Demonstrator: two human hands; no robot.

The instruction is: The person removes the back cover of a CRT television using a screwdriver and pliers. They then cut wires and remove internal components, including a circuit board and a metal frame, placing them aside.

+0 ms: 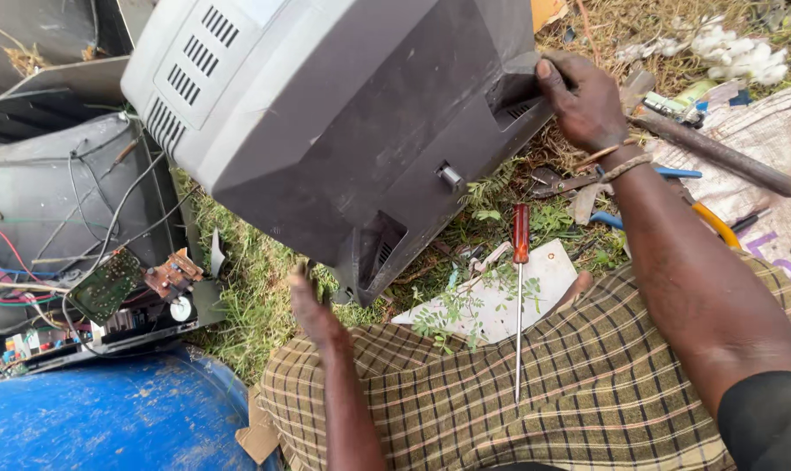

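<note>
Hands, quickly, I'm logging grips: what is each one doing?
Left hand: open, at the lower corner of the grey television casing.
Right hand: closed on the casing's upper edge.

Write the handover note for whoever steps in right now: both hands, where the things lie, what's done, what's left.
Right hand grips the upper recess of the grey television casing, which is tilted on the grass. Left hand is open at the casing's lower corner, touching or just short of it. Red-handled screwdriver lies loose, from the grass onto the checked cloth over the lap. Another opened set with bare circuit board lies left. Casing back still on; whether screws remain cannot be seen.
</note>
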